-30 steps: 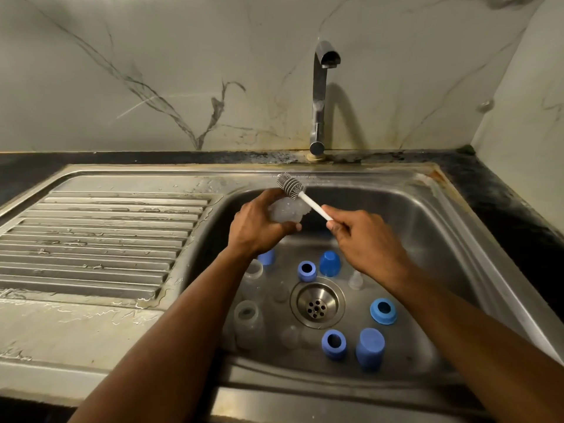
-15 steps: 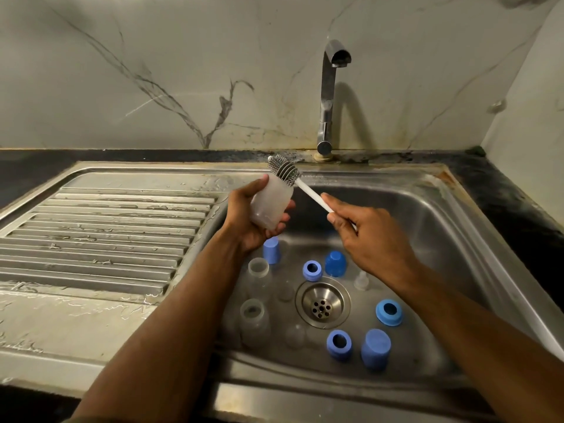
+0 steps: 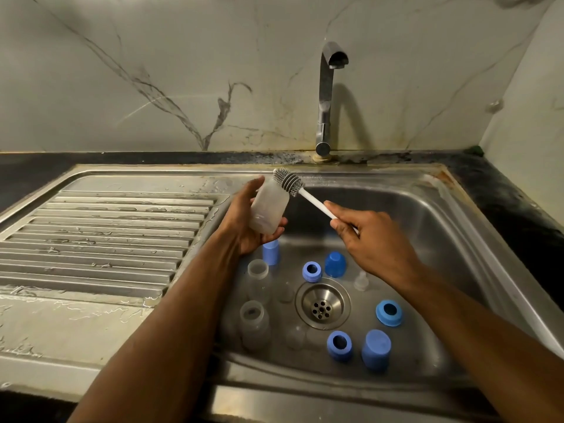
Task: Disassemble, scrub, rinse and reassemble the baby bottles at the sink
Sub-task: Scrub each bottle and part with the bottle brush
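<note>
My left hand grips a clear bottle body, tilted, over the left side of the sink basin. My right hand holds the white handle of a grey silicone bottle brush; the brush head lies at the bottle's mouth, outside it. On the basin floor stand two more clear bottle bodies, three blue collar rings, blue caps and a clear nipple.
The drain strainer sits mid-basin. A steel tap rises behind the sink, no water running. A wet ribbed drainboard lies to the left. Dark counter borders the right; marble wall behind.
My left hand has raised the bottle and turned it more upright. The brush head has moved up with it and stays at the bottle's mouth.
</note>
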